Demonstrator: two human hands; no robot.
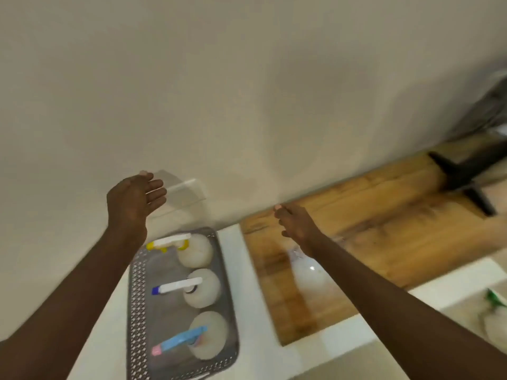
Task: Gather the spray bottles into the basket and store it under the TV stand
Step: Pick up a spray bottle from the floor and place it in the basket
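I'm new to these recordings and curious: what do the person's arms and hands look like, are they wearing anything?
Both arms are bare, with no sleeves in view. The left hand and right hand wear no gloves, and no rings, watch or bracelets show.

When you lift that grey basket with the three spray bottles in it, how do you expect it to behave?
The basket looks like thin perforated plastic, so it may flex. Three upright spray bottles probably make it heavy and prone to toppling if tilted. Both hands are advisable.
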